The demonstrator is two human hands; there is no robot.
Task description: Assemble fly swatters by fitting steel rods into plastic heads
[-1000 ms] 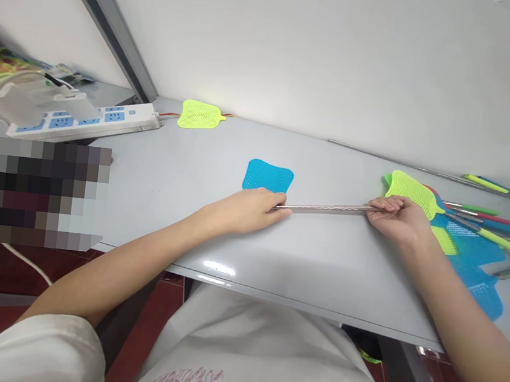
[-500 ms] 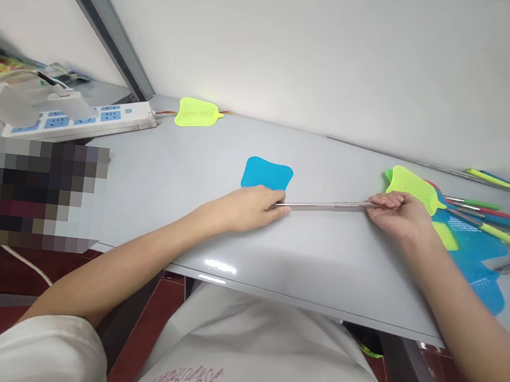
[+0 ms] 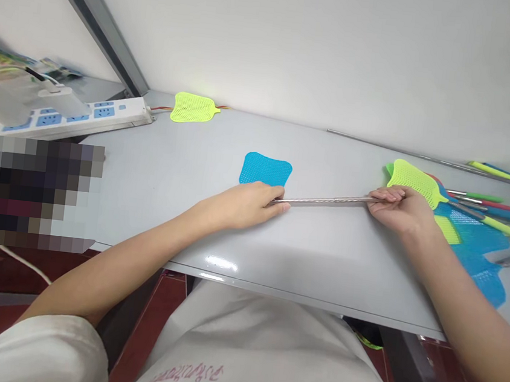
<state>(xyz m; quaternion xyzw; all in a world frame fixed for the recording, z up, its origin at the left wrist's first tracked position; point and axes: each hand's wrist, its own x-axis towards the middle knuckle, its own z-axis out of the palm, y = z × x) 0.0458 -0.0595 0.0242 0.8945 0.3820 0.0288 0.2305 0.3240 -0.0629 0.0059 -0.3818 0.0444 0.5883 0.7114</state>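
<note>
A thin telescopic metal rod [image 3: 322, 202] runs level between my hands, just over the table. My left hand [image 3: 251, 207] is closed on its left end, thumb and fingers pinching it. The right end disappears into the curled fingers of my right hand [image 3: 401, 211], palm turned up. Directly behind my left hand lies a blue perforated fly swatter head [image 3: 266, 169]; its lower edge is covered, so I cannot tell whether it joins the rod. A yellow-green fly swatter [image 3: 413, 182] lies on a pile right behind my right hand.
More blue fly swatters [image 3: 473, 235] and coloured handles spread over the right side. A long metal rod [image 3: 387, 149] lies along the wall. Another yellow-green swatter head [image 3: 194, 108] sits at the back left, near a white power strip [image 3: 121, 113]. The table's front edge [image 3: 263, 290] is close to my body.
The view has shifted slightly, so the table's things appear a little higher. Both hands keep their hold on the metal rod, with no clear movement between them.
</note>
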